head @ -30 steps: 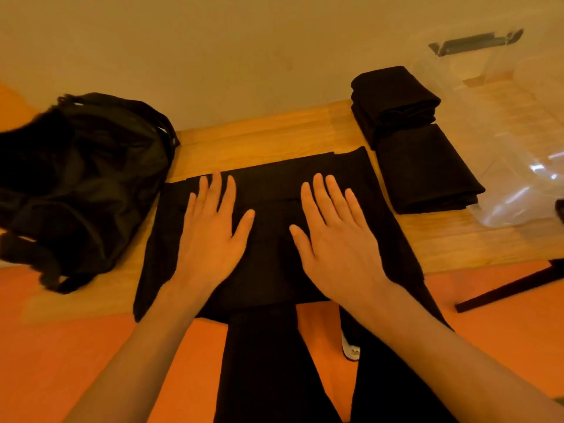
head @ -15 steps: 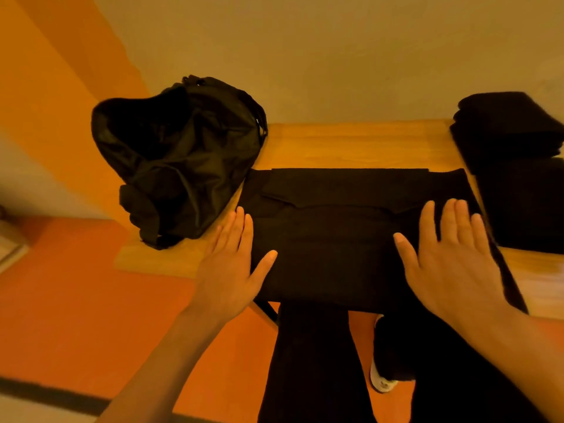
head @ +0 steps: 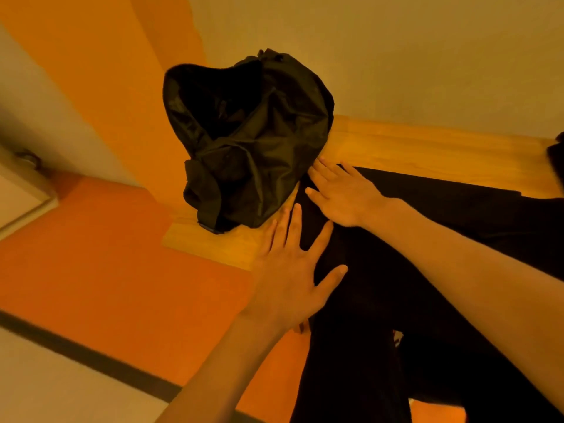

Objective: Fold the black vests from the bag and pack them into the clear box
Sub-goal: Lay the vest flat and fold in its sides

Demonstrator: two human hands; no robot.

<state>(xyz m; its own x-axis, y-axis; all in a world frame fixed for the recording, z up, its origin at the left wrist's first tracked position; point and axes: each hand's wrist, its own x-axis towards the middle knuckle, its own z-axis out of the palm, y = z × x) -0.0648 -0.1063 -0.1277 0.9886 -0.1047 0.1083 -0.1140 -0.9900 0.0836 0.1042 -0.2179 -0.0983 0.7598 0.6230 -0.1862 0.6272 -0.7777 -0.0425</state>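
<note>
A black vest [head: 433, 209] lies flat on the low wooden bench [head: 427, 148]. My left hand [head: 290, 270] rests flat on the vest's near left edge, fingers straight and spread. My right hand [head: 341, 193] reaches across and lies flat at the vest's far left corner, right beside the bag. The black bag [head: 250, 141] stands crumpled and open-mouthed at the left end of the bench. The clear box is out of view.
A dark edge of folded black cloth [head: 557, 160] shows at the far right rim. The orange floor [head: 106, 254] spreads to the left with a dark stripe across it. My black trouser legs [head: 381, 361] fill the bottom right. A wall stands behind the bench.
The view has swung left, so the folded vests and box left the frame. My right hand crossed from the vest's right side to its far left corner; my left hand stayed on the left edge.
</note>
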